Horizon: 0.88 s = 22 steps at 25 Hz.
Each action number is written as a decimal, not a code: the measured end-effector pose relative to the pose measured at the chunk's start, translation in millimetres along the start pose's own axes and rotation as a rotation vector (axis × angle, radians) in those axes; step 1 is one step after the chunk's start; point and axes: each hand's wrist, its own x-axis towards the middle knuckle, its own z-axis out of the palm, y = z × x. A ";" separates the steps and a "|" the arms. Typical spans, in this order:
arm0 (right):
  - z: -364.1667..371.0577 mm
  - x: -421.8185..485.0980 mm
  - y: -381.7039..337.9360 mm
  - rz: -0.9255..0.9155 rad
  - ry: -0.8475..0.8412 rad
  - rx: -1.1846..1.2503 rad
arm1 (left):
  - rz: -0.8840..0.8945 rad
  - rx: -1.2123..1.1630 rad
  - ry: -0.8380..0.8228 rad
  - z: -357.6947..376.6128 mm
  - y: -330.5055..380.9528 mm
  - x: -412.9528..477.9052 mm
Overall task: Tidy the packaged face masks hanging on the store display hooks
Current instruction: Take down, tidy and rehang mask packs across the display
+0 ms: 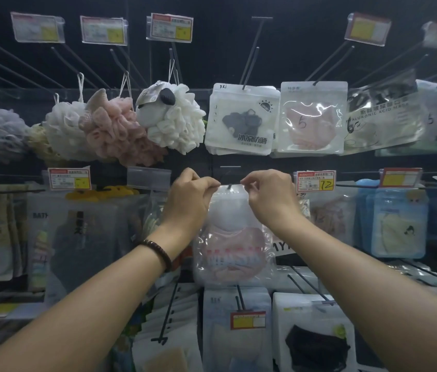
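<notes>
Clear plastic pouch of pink and white masks (232, 237): hung mid-row, hole seemingly over thin black wire hook (229, 187).
Left hand (190, 196): you pinched its top-left corner.
Right hand (268, 193): pinched top-right; you needed both corners level.

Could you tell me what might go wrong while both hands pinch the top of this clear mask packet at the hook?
The left hand and right hand pinch the thin top edge of the clear mask packet at the hook tip; pulling apart could tear the hang hole. The packet seems to sit near the hook's end, so it may slip off on release. The right hand might knock the nearby price tag.
</notes>
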 end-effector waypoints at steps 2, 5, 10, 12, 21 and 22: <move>7.8 -1.8 7.1 -0.038 0.000 -0.053 | -0.018 -0.002 0.020 4.4 -0.8 -5.1; 16.4 -8.2 12.3 -0.100 0.041 -0.102 | -0.052 0.048 0.020 8.7 1.8 -15.7; 5.5 -67.0 33.4 -0.333 0.084 -0.225 | 0.091 0.137 -0.092 -4.9 12.6 -83.3; -0.4 -100.9 51.4 -0.445 0.031 -0.293 | 0.205 0.150 -0.161 -11.6 9.6 -117.7; 22.0 -124.7 87.1 -0.457 -0.265 -0.483 | 0.222 0.349 -0.469 0.1 -19.6 -123.0; 26.2 -119.7 86.2 -0.435 -0.291 -0.487 | 0.208 0.356 -0.478 2.5 -18.8 -118.9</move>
